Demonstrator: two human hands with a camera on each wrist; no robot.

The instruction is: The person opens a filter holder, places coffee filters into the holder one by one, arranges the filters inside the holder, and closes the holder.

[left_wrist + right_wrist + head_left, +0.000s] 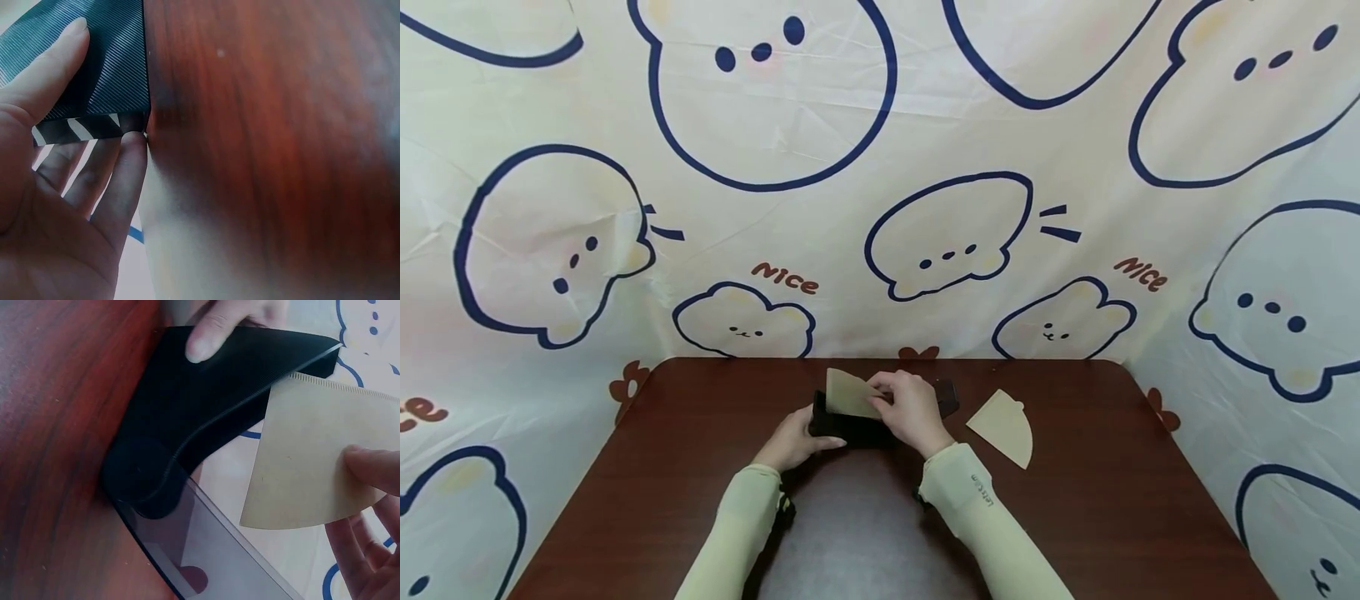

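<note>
A black ribbed coffee filter holder point(859, 432) stands on the table, its smoky clear lid point(234, 550) swung away on a round hinge. My left hand point(796, 442) grips the holder's left end, thumb on the front and fingers around the side and back in the left wrist view. A tan cone-shaped paper coffee filter point(306, 453) is pinched between the thumb and fingers of my right hand point(913, 410). One crimped edge of that paper overlaps the holder's opening in the right wrist view; how far inside it reaches I cannot tell.
More tan filter paper point(1006, 427), fan-shaped with a small tab, lies flat to the right of the holder. The dark brown table point(700, 450) ends at the back against a curtain point(820, 233) printed with cartoon animals, which also hangs on both sides.
</note>
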